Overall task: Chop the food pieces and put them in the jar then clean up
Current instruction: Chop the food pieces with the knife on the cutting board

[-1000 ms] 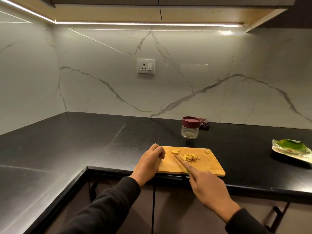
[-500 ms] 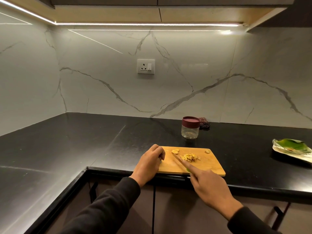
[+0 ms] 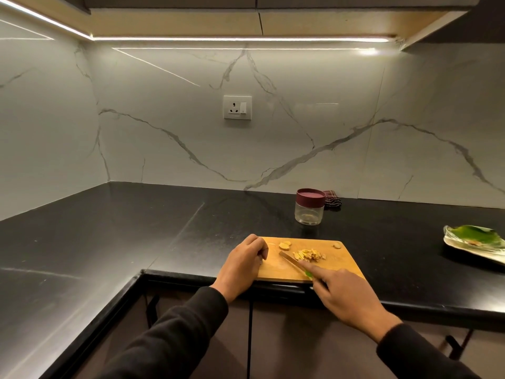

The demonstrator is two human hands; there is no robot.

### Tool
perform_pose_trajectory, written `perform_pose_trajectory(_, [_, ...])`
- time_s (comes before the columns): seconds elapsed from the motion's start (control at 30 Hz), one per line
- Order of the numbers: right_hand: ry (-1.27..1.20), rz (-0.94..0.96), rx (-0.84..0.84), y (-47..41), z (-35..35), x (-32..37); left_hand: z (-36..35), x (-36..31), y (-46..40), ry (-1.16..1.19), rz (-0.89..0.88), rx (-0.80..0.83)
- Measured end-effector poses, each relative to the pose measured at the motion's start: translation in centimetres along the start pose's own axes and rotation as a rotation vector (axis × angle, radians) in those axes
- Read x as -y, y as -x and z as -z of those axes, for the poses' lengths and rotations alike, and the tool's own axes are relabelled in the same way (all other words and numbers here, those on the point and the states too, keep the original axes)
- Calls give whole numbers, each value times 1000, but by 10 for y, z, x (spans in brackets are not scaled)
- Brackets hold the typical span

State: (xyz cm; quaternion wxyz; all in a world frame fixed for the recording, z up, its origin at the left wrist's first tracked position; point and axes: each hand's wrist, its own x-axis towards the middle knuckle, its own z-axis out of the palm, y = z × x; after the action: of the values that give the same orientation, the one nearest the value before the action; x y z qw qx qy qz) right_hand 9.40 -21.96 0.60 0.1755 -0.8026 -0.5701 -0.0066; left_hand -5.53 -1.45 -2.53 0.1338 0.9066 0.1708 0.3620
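Head view. Black L-shaped surface (image 3: 114, 231) under a white veined marble wall with a socket (image 3: 237, 107); light strip beneath the cabinets. Wooden cutting board (image 3: 337, 266) sits at the front edge. Chopped food pieces (image 3: 310, 254) lie mid-board. Left hand (image 3: 241, 265), fingers curled, rests on the board's left edge. Right hand (image 3: 345, 298) grips the knife (image 3: 291, 260), forefinger along it. Lidded jar (image 3: 310, 206) stands behind the board, cloth (image 3: 332, 198) beside it. Plate (image 3: 475, 243) at right edge.

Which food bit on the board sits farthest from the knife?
The lone slice at the cutting board's far right corner. The other slice and the chopped pile lie close to the knife blade.
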Motion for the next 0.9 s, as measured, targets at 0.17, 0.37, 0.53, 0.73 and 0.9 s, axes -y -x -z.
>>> perform_pose_trajectory(0.17, [56,-31,-43,-6,1,-12,0,1,-1,2,-7,-8])
perform_pose_trajectory(0.37, [1,19,-18,-4,-2,-18,-1,3,0,21,9,-8])
perform_pose_trajectory(0.53, [9,2,-55,-7,-6,-19,0,3,0,53,14,6])
perform_pose_trajectory(0.73, [-31,-4,-49,-6,-9,-21,-2,7,1,82,17,11])
perform_pose_trajectory(0.9, [-43,-18,-53,-9,-9,-24,-2,8,-2,87,20,23])
